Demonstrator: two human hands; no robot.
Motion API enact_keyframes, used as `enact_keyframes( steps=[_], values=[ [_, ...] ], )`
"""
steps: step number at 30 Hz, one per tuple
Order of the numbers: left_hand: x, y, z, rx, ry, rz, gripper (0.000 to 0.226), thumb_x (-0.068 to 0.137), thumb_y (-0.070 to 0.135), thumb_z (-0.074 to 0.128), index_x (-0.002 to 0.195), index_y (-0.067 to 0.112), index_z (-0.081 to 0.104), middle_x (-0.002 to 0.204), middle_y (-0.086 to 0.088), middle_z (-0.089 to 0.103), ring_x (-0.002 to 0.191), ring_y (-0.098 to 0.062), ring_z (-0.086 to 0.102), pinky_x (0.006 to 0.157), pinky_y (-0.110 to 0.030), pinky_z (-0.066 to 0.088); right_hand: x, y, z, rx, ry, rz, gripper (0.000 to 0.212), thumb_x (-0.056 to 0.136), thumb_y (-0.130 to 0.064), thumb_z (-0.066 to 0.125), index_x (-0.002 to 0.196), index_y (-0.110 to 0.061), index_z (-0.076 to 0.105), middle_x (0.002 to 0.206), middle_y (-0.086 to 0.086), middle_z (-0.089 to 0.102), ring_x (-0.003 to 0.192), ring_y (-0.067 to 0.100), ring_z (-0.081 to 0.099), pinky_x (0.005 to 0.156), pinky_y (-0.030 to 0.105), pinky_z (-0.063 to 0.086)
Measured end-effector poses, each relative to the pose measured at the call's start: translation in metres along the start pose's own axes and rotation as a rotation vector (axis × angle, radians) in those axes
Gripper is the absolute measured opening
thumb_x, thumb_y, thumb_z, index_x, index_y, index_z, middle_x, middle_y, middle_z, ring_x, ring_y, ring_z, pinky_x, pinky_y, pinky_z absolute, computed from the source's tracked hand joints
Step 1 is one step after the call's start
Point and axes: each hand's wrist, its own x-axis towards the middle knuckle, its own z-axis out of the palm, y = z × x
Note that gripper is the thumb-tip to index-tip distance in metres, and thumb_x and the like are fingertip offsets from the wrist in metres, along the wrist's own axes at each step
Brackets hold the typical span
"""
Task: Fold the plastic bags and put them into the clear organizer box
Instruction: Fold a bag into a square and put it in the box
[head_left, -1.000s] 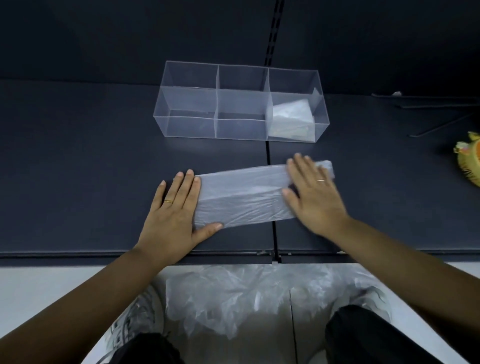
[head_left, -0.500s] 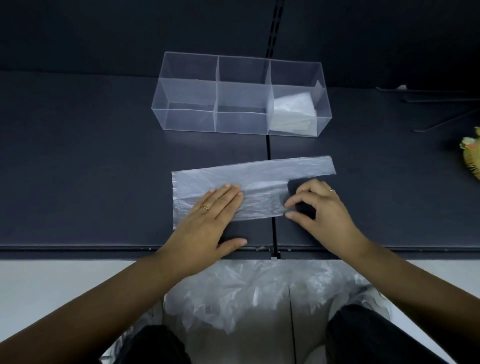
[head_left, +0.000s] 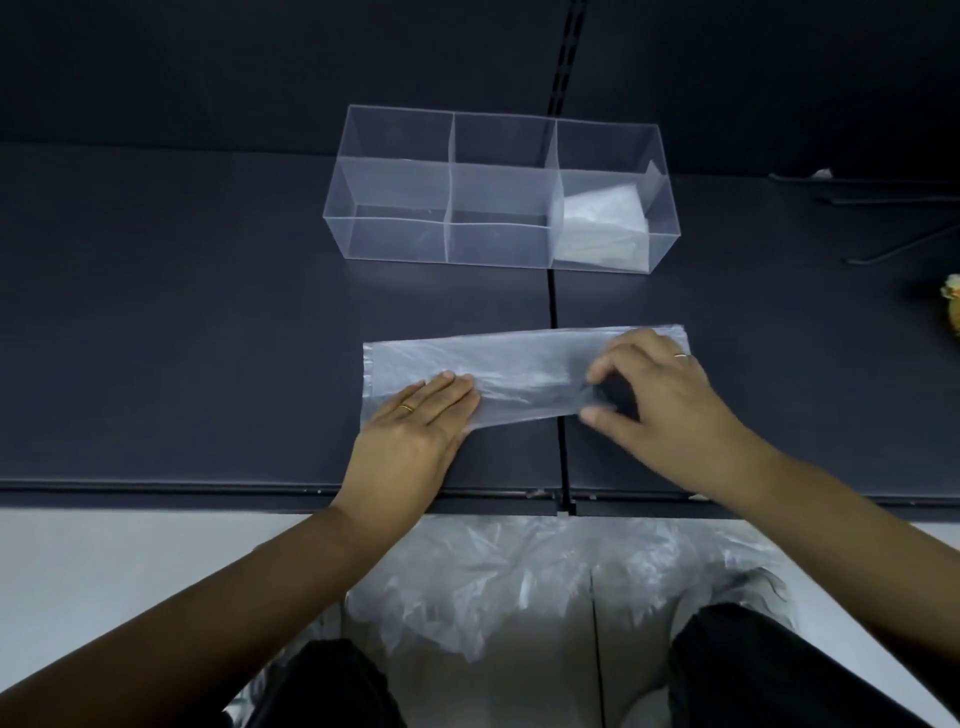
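Standing beyond plastic bag (head_left: 519, 374): clear organizer box (head_left: 395, 239).

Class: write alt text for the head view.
A person's left hand presses a flattened plastic bag on a dark table while the right hand pinches it near its right end. Behind stands a clear organizer box, a folded bag in its right compartment.

Dark table (head_left: 208, 322) carries clear organizer box (head_left: 395, 234), flattened plastic bag (head_left: 498, 364).
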Motion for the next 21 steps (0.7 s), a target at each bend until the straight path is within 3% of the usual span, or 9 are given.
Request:
enact_keyframes(
  steps=[2,4,6,9,12,14,17,21],
  values=[
    [0.0,0.002,-0.002,0.015,-0.001,0.004,0.03,0.08,0.006,0.074,0.11,0.004,0.071,0.118,-0.01,0.068,0.11,-0.027,0.065,0.095,-0.046,0.051,-0.003,-0.018,0.01,-0.125,0.018,-0.127,0.066,0.07,-0.061,0.064,0.124,-0.024,0.053,0.136,-0.005,0.043,0.129,0.015,0.032,0.11,0.031,0.014],
    [0.002,0.005,-0.005,0.022,-0.009,-0.009,0.024,0.088,0.015,0.064,0.108,0.006,0.073,0.116,-0.008,0.069,0.109,-0.025,0.065,0.094,-0.044,0.052,-0.004,-0.034,0.027,-0.208,-0.028,-0.218,0.076,0.067,-0.058,0.071,0.131,-0.021,0.051,0.142,-0.003,0.044,0.134,0.016,0.033,0.114,0.035,0.004],
    [0.004,0.008,-0.01,0.032,-0.034,-0.024,0.028,0.092,0.022,0.053,0.105,0.009,0.074,0.114,-0.004,0.07,0.108,-0.021,0.066,0.096,-0.044,0.05,-0.001,-0.038,0.041,-0.215,0.01,-0.23,0.052,0.073,-0.037,0.078,0.119,-0.019,0.063,0.131,-0.003,0.056,0.126,0.019,0.048,0.114,0.037,0.011],
    [0.005,0.003,-0.018,0.0,-0.066,-0.027,0.023,0.088,0.02,0.058,0.1,0.012,0.076,0.111,-0.002,0.072,0.106,-0.02,0.067,0.096,-0.047,0.048,0.007,-0.025,0.039,-0.044,0.161,-0.189,0.009,0.078,-0.011,0.075,0.085,-0.015,0.073,0.103,-0.006,0.071,0.098,0.022,0.065,0.1,0.037,0.038],
    [0.004,-0.016,-0.03,-0.239,-0.074,-0.159,0.019,0.088,0.017,0.06,0.097,0.012,0.077,0.104,0.0,0.074,0.101,-0.015,0.068,0.093,-0.032,0.051,0.012,-0.008,0.026,0.289,0.101,-0.022,0.011,0.086,-0.011,0.069,0.082,-0.022,0.072,0.098,-0.014,0.071,0.091,0.005,0.064,0.086,0.014,0.044],
    [0.005,-0.03,-0.04,-0.456,-0.084,-0.404,0.013,0.09,0.022,0.065,0.091,0.016,0.077,0.093,0.007,0.075,0.09,-0.004,0.066,0.083,-0.019,0.048,0.017,0.0,0.02,0.451,0.046,0.105,0.017,0.088,-0.017,0.067,0.078,-0.031,0.068,0.09,-0.021,0.071,0.082,-0.01,0.061,0.075,0.002,0.039],
    [0.008,-0.049,-0.044,-0.662,-0.131,-0.736,0.007,0.086,0.031,0.07,0.082,0.029,0.076,0.079,0.026,0.071,0.076,0.013,0.063,0.066,-0.001,0.042,0.029,0.01,0.019,0.633,0.084,0.26,0.014,0.087,-0.02,0.069,0.074,-0.026,0.07,0.078,-0.016,0.071,0.073,-0.01,0.062,0.071,0.002,0.041],
    [0.013,-0.059,-0.043,-0.642,-0.064,-0.873,0.015,0.083,0.033,0.072,0.068,0.033,0.071,0.068,0.024,0.069,0.069,0.012,0.063,0.061,0.001,0.038,0.043,0.014,0.026,0.648,0.161,0.38,0.016,0.083,-0.024,0.074,0.068,-0.024,0.067,0.064,-0.015,0.067,0.057,-0.008,0.058,0.062,0.007,0.043]
  ],
)
